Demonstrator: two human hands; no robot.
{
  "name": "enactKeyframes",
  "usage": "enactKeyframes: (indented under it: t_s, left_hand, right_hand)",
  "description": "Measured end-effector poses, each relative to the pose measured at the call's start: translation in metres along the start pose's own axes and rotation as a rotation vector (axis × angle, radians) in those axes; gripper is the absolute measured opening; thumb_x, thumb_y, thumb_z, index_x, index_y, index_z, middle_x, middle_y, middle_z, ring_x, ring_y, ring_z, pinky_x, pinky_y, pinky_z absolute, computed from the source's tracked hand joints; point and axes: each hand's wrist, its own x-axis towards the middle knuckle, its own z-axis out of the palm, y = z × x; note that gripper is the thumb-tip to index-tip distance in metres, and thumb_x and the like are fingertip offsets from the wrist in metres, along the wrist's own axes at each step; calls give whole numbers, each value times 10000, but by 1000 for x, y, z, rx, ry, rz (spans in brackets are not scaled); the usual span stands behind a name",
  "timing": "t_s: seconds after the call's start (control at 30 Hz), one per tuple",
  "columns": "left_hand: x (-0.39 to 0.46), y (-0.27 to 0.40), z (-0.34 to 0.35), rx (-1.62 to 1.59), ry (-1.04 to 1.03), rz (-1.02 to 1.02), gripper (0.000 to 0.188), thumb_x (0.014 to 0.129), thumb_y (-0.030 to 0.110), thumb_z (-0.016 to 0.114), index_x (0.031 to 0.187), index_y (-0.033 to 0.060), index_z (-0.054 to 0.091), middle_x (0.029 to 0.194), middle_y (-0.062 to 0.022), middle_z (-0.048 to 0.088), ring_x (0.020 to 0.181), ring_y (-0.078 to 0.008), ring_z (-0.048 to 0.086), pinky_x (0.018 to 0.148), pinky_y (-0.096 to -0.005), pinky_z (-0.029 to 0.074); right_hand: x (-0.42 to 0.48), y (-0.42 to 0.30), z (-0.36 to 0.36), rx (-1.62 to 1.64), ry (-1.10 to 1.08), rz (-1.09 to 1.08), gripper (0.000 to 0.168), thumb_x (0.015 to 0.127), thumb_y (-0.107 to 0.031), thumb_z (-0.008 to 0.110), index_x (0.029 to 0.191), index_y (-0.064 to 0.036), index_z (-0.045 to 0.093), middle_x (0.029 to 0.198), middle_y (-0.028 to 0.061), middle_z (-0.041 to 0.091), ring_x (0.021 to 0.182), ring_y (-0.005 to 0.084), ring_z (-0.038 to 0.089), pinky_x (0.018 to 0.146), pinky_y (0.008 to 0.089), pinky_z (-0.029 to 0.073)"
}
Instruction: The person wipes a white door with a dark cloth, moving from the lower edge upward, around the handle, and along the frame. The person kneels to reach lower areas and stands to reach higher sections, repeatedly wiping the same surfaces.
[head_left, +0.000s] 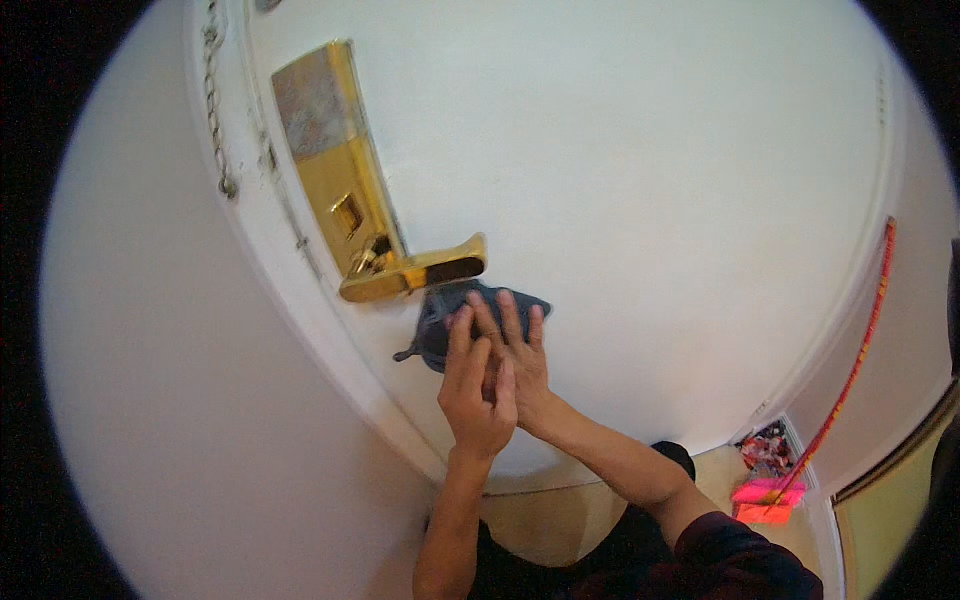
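Note:
A dark grey cloth (442, 330) lies bunched against the white door (637, 187), just below the brass lever handle (442, 266). My right hand (521, 367) rests on the cloth with its fingers spread and pointing up. Beside it and partly overlapping it is my left hand (476, 412), its fingertips at the cloth; whether they grip it is hidden. From the cloth's lower left a small loop or corner sticks out. The handle belongs to a tall brass lock plate (330, 172) with a dull grey upper panel and a square thumb-turn.
A door chain (214, 112) hangs on the white frame at left, beside a pale wall (150, 337). At lower right, a broom with a red handle (855, 375) and pink-orange head (765, 502) leans by the wall, near a pile of colourful items (769, 450) on the floor.

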Motion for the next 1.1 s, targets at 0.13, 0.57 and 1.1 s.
enactKeyframes:
  t_s: [0.13, 0.57, 1.1]
  left_hand:
    - [13, 15, 2, -18, 41, 149, 209, 926, 24, 565, 1110, -70, 596, 1346, -283, 602, 1277, -456, 569, 1083, -507, 437]
    - [22, 24, 39, -339, 424, -38, 316, 1035, 68, 425, 1330, -15, 503, 1520, -243, 416, 1429, -382, 363, 1179, -523, 292]
    - [27, -1, 74, -206, 283, 335, 176, 1018, 99, 406, 1047, -36, 515, 1442, -311, 489, 1358, -488, 407, 1123, -615, 291]
  right_hand:
    - [-13, 47, -46, 50, -13, 281, 853, 800, -592, 722, 1441, -63, 531, 1617, 311, 214, 1507, 545, 67, 1144, 729, -8]
    - [64, 53, -50, 268, 98, 32, 515, 868, -216, 686, 1374, -278, 617, 1609, 43, 378, 1532, 409, 177, 1225, 595, -19]
    - [-20, 95, -48, 3, 223, 226, 750, 812, -638, 699, 1484, -381, 490, 1661, 209, 181, 1476, 599, 72, 1117, 778, -13]
